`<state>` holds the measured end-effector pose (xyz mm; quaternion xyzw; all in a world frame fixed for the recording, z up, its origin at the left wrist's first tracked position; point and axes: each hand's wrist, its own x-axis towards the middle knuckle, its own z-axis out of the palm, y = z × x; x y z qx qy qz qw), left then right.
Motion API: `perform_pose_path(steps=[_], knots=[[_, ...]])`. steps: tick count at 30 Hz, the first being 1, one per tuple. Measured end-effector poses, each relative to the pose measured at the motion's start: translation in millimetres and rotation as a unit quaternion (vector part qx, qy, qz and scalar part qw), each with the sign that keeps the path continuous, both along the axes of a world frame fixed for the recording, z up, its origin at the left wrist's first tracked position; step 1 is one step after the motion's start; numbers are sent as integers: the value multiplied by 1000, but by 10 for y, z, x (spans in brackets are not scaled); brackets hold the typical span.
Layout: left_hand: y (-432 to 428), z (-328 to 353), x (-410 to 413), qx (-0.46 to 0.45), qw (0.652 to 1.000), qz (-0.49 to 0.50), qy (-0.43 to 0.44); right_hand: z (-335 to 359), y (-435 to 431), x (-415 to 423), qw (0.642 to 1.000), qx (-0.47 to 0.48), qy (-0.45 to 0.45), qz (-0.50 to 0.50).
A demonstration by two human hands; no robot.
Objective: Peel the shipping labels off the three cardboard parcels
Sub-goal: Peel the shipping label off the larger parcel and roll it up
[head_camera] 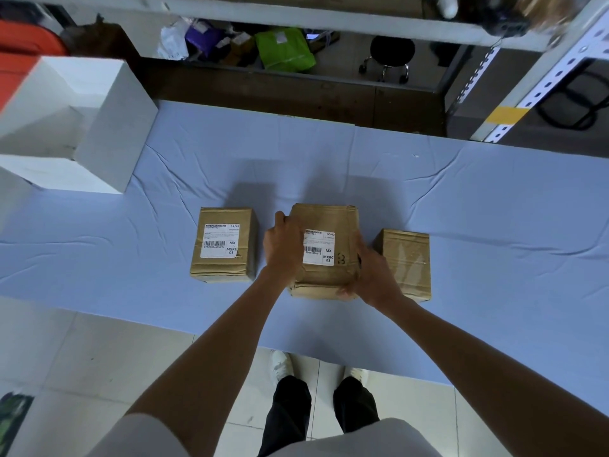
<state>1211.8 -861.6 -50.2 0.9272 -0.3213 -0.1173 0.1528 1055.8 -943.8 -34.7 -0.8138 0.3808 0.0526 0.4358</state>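
Three brown cardboard parcels stand in a row on the blue-covered table (478, 199). The left parcel (224, 272) carries a white shipping label (220, 241) on top. The middle parcel (324, 219) also has a white label (319, 247) on top. My left hand (283, 249) grips its left side, fingers curled over the top edge and covering the label's left part. My right hand (369, 272) holds its right side and front corner. The right parcel (407, 258) shows clear tape on top and no label.
A large white open box (108, 133) stands at the table's back left. Behind the table are shelves with bags, a green pouch (283, 49) and a black stool (390, 54). A metal rack post (540, 80) rises at the right. My feet stand on tiled floor below the table's front edge.
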Motion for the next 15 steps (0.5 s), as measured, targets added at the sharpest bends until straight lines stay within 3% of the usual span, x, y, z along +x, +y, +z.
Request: perform_pose_path(steps=[11,15], knots=[[3,30,6,-41,994,66,82,-21,-4,6,1000,-9,9,0],[135,81,53,-142,977,82,140,-18,5,7,1000,-11,6,4]])
